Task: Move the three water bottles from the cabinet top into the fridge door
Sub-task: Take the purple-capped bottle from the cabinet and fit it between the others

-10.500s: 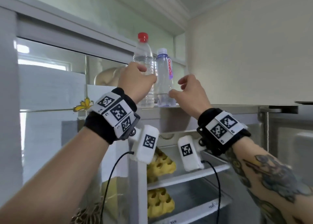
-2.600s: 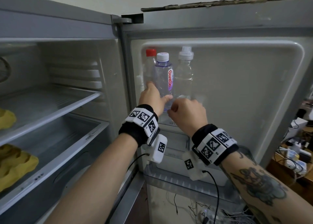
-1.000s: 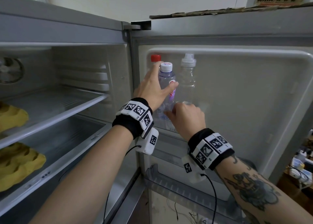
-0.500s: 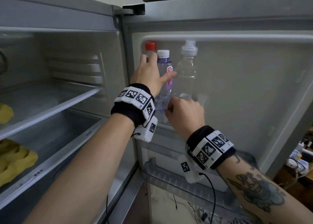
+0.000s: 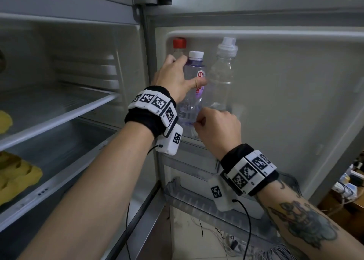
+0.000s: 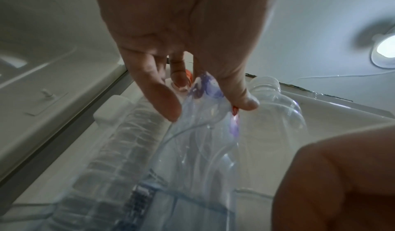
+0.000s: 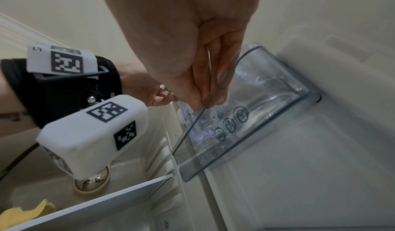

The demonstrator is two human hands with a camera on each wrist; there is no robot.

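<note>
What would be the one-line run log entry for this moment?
stage: placing | left hand: grips purple bottle | right hand: at door bin rim, grip unclear | bottles in door: three, upright

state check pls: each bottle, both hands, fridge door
Fridge door: open.
Red-capped bottle: upright in door shelf, capped.
Purple-labelled bottle: upright, capped, gripped by left hand.
Clear sports-cap bottle: upright, capped.
Right hand: fingers curled at door shelf rim.
</note>
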